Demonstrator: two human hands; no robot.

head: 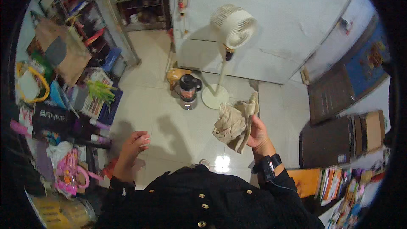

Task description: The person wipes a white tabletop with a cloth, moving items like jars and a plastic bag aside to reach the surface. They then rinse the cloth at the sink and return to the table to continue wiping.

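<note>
My right hand grips a crumpled beige cloth, which hangs out to the left of the fingers. A dark band with a device is strapped on the right wrist. My left hand is held up over the floor at the left, fingers loosely curled and apart, with nothing in it. Beyond the hands, a blender with a black lid and handle stands on the floor. Next to it rises a white pedestal fan on a round base, which the cloth may partly overlap.
Piled goods, a paper bag and a pink item crowd the left side. A cardboard box sits behind the blender. To the right are a large dark box and a row of books. Glossy tiles cover the floor.
</note>
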